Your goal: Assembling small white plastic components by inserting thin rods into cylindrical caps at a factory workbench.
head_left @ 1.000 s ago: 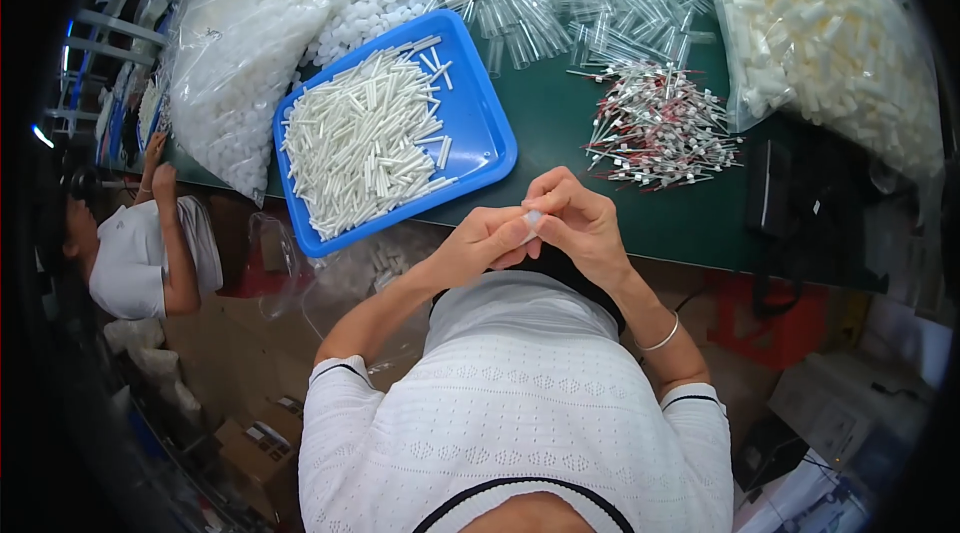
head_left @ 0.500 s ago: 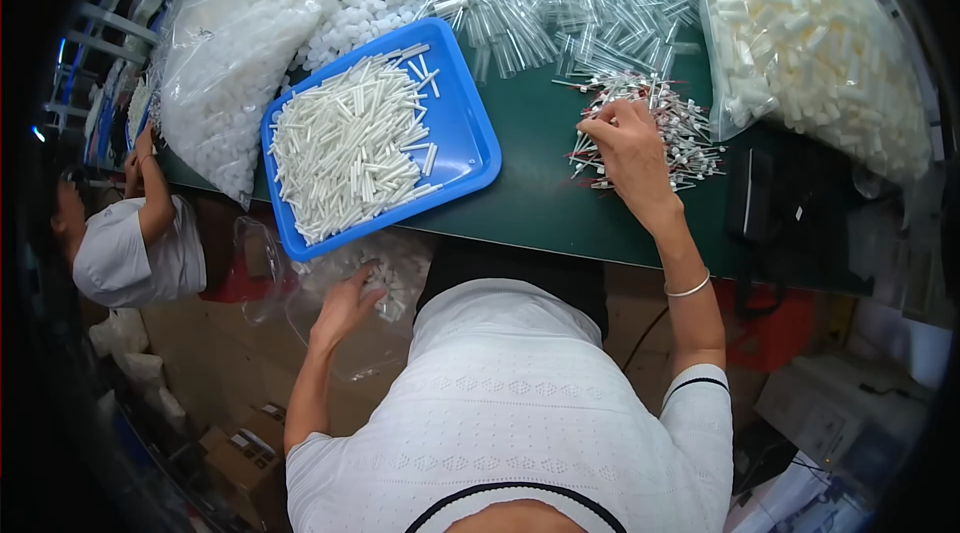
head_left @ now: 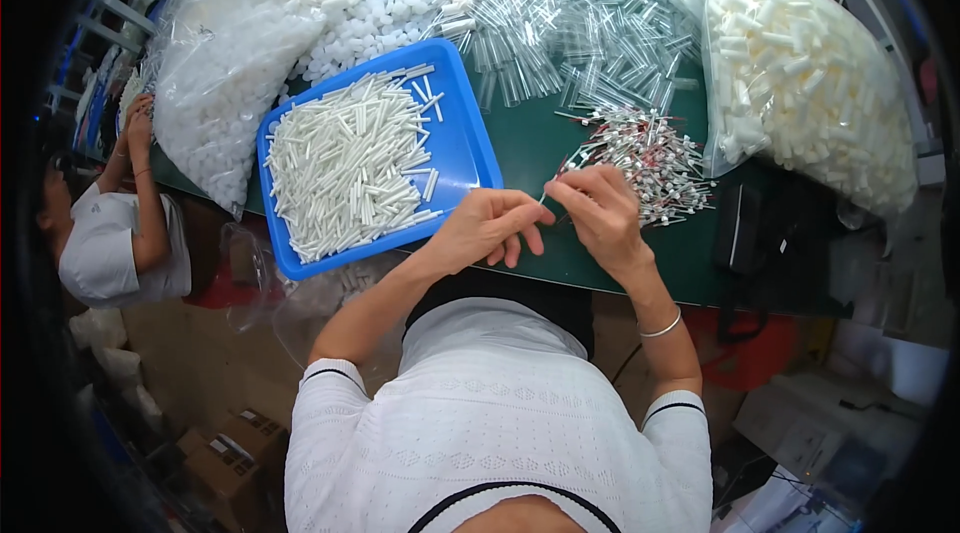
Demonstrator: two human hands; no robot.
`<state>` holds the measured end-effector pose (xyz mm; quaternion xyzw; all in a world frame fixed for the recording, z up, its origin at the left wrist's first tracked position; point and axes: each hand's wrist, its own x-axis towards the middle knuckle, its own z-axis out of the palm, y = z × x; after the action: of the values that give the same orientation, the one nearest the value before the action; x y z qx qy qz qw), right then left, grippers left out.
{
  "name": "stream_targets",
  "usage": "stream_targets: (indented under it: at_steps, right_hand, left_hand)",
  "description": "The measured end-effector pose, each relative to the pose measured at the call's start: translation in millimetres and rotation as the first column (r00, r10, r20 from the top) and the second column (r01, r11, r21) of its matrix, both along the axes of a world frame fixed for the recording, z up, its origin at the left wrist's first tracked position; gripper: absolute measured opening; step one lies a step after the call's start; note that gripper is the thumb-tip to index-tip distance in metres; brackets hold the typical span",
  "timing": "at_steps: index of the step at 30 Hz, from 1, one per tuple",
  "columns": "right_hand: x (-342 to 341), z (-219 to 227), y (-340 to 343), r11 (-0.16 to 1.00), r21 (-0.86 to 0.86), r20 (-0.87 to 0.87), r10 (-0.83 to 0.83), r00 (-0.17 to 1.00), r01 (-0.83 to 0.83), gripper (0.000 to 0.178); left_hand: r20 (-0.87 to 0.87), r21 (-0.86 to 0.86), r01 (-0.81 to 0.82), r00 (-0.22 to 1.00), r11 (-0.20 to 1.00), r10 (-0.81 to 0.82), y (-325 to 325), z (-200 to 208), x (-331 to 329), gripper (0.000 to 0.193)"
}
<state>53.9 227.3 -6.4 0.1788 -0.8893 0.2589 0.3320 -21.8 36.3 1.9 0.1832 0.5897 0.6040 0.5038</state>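
Both of my hands meet in front of the table's near edge, between a blue tray (head_left: 470, 158) and a pile of thin white-tipped pieces with red wires (head_left: 655, 168). My right hand (head_left: 603, 218) pinches one slim white piece (head_left: 544, 197), which points toward the left fingertips. Red shows just above those right fingers. My left hand (head_left: 485, 226) is closed at thumb and forefinger, its other fingers curled loosely below; whatever they grip is too small to make out. Many short white tubes (head_left: 345, 168) fill most of the tray.
Clear tubes (head_left: 600, 28) lie heaped at the back of the green table (head_left: 650, 273). Bags of white pieces (head_left: 230, 83) and cream cylinders (head_left: 810, 83) flank them. A black case (head_left: 740, 223) sits at right. Another person (head_left: 130, 233) works at far left.
My left hand has risen from the bag below the tray to meet my right. The right hand has drawn back from the wired pile, toward me and left.
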Motion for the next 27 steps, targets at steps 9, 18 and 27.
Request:
stream_targets:
  at_steps: [9,18,27]
  right_hand:
    - [4.6,-14.5,-51.5,0.220,-0.933,0.357,0.443,0.823,0.286,0.016]
    - [14.6,-7.7,-21.8,0.470,-0.807,0.483,0.180,0.857,0.356,0.014]
    - [19.4,-5.7,-39.3,0.605,-0.742,0.468,0.161,0.869,0.287,0.019]
  left_hand:
    - [-0.202,0.094,-0.207,0.954,0.974,0.222,2.8,-15.3,18.6,0.021]
    - [-0.965,0.067,-0.415,0.206,0.907,0.165,-34.8,9.0,-142.7,0.012]
    - [-0.942,-0.337,-0.417,0.152,0.844,-0.300,-14.7,-29.0,-280.6,0.018]
